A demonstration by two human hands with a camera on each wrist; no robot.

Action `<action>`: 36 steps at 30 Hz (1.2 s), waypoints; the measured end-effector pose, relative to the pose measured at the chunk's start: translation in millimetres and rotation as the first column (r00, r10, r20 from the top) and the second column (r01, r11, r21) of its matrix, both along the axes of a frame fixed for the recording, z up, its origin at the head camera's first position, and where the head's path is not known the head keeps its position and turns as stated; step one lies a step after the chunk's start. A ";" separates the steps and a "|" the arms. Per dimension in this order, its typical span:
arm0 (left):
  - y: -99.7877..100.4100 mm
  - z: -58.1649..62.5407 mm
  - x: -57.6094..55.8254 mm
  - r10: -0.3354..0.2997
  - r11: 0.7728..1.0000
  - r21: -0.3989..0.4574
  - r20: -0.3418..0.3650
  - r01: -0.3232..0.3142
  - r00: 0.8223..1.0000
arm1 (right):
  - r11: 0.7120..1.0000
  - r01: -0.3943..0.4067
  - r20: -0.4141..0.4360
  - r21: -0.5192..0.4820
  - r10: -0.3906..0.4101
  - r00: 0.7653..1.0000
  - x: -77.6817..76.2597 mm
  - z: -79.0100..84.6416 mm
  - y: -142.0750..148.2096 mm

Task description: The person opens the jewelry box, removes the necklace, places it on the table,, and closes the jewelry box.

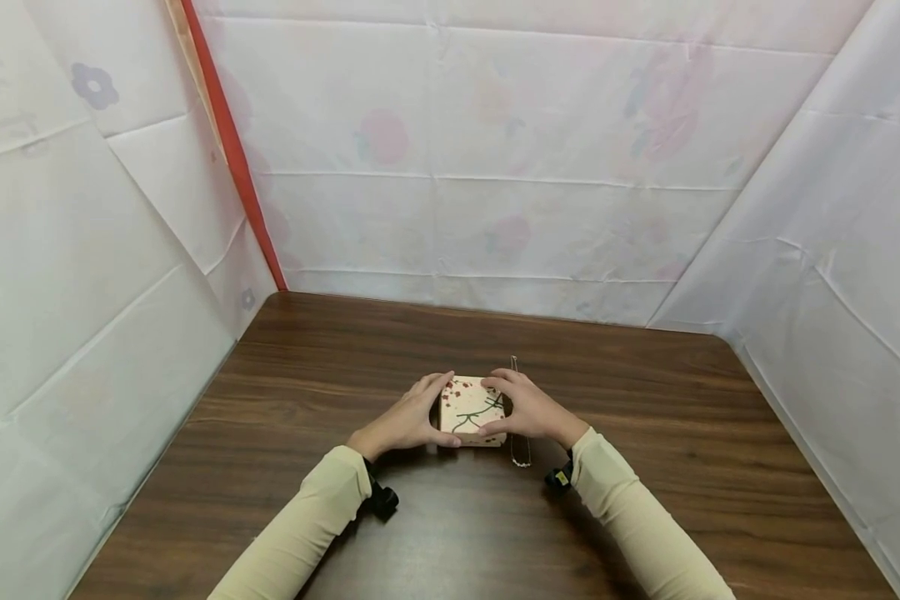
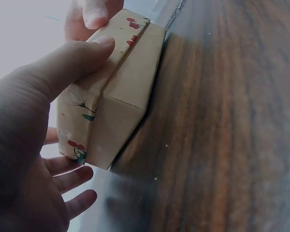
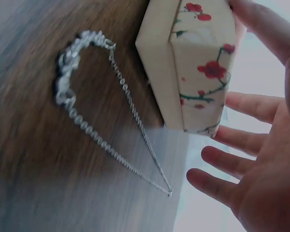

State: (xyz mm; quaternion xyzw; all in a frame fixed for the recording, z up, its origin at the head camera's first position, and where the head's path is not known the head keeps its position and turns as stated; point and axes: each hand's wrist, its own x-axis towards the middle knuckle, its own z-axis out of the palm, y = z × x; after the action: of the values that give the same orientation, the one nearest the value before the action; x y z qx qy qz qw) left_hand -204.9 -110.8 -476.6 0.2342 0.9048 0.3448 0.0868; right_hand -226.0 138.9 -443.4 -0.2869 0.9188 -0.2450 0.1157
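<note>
A small cream gift box (image 1: 471, 407) with red blossoms and green stems on its lid (image 3: 208, 67) sits on the table between both hands. My left hand (image 1: 412, 417) grips its left side, thumb on the near edge and fingers at the far corner. From the right, my right hand (image 1: 531, 407) holds the lid with thumb and index finger, its other fingers spread apart in the right wrist view. Below the patterned lid, a plain cream base (image 2: 121, 125) shows. A silver chain necklace (image 3: 65, 72) with a sparkling curved pendant lies just right of the box, partly under the right hand in the head view.
The dark wood-grain table (image 1: 330, 358) is bordered by white printed cloth (image 1: 435, 225) at the back and both sides. A red strip (image 1: 232, 150) runs down the back left corner. A black wrist camera (image 1: 381, 500) sits by the left cuff.
</note>
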 end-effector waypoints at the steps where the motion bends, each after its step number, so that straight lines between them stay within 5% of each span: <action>1: 0.2 -0.2 -0.2 0.001 1.000 -0.004 -0.003 -0.001 1.000 | 1.000 0.001 0.003 0.002 -0.001 1.000 0.0 -0.1 1.9; 36: 6.1 5.5 -3.4 0.027 0.998 -0.059 0.065 -0.023 0.998 | 0.994 0.027 -0.004 0.103 -0.026 1.000 2.7 -0.2 -3.0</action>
State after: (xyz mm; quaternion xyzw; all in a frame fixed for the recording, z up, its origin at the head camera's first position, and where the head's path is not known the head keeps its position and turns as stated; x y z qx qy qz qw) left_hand -208.3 -104.7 -471.1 0.2089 0.9140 0.3269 0.1189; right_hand -223.4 135.9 -443.6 -0.2687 0.9341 -0.1983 0.1259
